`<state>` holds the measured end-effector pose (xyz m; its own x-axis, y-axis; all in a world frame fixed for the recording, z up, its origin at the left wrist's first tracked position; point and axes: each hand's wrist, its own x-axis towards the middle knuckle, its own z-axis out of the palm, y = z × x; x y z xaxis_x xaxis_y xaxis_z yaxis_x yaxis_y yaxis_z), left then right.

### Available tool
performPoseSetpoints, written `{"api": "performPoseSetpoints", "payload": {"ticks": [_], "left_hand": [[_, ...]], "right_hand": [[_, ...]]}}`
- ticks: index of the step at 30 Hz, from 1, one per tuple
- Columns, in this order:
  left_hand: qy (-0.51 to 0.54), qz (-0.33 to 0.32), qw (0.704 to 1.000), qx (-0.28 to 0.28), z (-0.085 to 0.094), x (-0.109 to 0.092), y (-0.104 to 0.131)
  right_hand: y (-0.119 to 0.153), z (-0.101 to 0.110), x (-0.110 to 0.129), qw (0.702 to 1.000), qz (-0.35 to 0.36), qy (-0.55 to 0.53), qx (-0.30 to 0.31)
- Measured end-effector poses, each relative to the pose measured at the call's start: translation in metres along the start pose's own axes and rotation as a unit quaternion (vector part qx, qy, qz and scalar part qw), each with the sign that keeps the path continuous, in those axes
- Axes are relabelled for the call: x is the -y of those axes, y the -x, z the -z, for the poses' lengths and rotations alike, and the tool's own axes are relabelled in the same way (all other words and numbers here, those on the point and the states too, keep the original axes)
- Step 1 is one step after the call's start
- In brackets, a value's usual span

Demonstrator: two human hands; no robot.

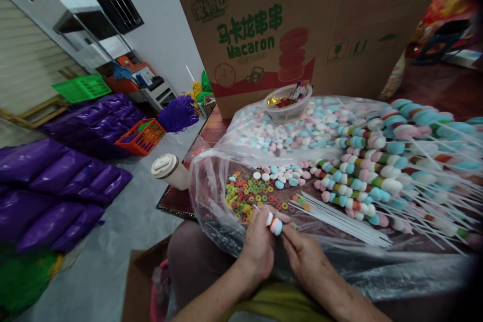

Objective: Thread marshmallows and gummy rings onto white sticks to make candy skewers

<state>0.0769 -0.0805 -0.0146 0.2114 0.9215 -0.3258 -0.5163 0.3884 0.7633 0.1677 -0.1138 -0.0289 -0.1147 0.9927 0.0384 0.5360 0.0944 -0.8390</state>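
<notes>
My left hand (258, 244) is closed on a skewer near its tip, beside the candies threaded on it. White, pink and blue marshmallows (275, 226) sit on this skewer between my hands, with an orange piece among them. My right hand (302, 249) has its fingers pressed together at the other side of the marshmallows; what they pinch is mostly hidden. Just beyond my hands lie colourful ring candies (249, 193). Bare white sticks (343, 219) lie to their right, in front of many filled skewers (362, 176). Loose marshmallows (283, 176) lie behind the rings.
A clear plastic bag (211, 186) spreads over the table, with a bowl of wrapped items (289, 103) on it. Behind stands a large cardboard box (320, 25). A lidded cup (171, 171) is at the table's left edge. Purple sacks (49, 196) and an orange basket (141, 137) lie on the floor.
</notes>
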Motion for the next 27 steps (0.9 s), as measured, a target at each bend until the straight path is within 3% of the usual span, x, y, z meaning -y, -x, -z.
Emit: {"api": "performPoseSetpoints", "payload": {"ticks": [4, 6, 7, 8, 10, 11, 12, 13, 14, 16, 18, 20, 23, 25, 27], "left_hand": [[-0.157, 0.000, 0.987, 0.024, 0.000, -0.002, -0.010], [-0.314, -0.031, 0.948, 0.035, 0.003, -0.014, -0.024], [-0.409, -0.066, 0.909, 0.032, 0.005, -0.020, -0.032], [-0.508, -0.120, 0.853, 0.017, 0.008, -0.025, -0.041], [-0.663, -0.165, 0.729, 0.034, 0.015, -0.029, -0.058], [-0.704, -0.179, 0.685, 0.049, 0.018, -0.030, -0.065], [-0.723, -0.185, 0.662, 0.061, 0.021, -0.029, -0.069], [-0.718, -0.190, 0.666, 0.064, 0.023, -0.028, -0.072], [-0.691, -0.190, 0.695, 0.055, 0.024, -0.028, -0.072], [-0.584, -0.147, 0.798, 0.026, 0.025, -0.030, -0.067], [-0.446, -0.060, 0.893, 0.008, 0.025, -0.034, -0.057], [-0.337, 0.007, 0.942, 0.005, 0.024, -0.039, -0.046], [-0.305, -0.011, 0.952, -0.020, 0.026, -0.040, -0.035], [-0.373, -0.097, 0.922, -0.032, 0.027, -0.037, -0.030], [-0.456, -0.194, 0.868, -0.013, 0.027, -0.030, -0.023]], "right_hand": [[-0.004, 0.015, -0.014, 0.999, -0.005, 0.003, -0.049], [-0.004, 0.032, -0.026, 0.997, -0.023, 0.028, -0.070], [-0.002, 0.041, -0.033, 0.995, -0.039, 0.056, -0.071], [0.000, 0.048, -0.039, 0.993, -0.054, 0.088, -0.063], [0.006, 0.058, -0.048, 0.988, -0.068, 0.134, -0.038], [0.009, 0.059, -0.050, 0.987, -0.065, 0.143, -0.031], [0.012, 0.058, -0.050, 0.987, -0.060, 0.143, -0.030], [0.014, 0.055, -0.049, 0.988, -0.056, 0.142, -0.032], [0.016, 0.052, -0.046, 0.988, -0.054, 0.144, -0.031], [0.016, 0.045, -0.039, 0.985, -0.058, 0.162, -0.017], [0.013, 0.040, -0.031, 0.983, -0.053, 0.178, 0.007], [0.009, 0.038, -0.025, 0.982, -0.042, 0.181, 0.024], [0.004, 0.037, -0.020, 0.982, -0.032, 0.182, 0.049], [0.004, 0.036, -0.018, 0.982, -0.030, 0.179, 0.058], [0.009, 0.034, -0.017, 0.983, -0.029, 0.173, 0.046]]}}
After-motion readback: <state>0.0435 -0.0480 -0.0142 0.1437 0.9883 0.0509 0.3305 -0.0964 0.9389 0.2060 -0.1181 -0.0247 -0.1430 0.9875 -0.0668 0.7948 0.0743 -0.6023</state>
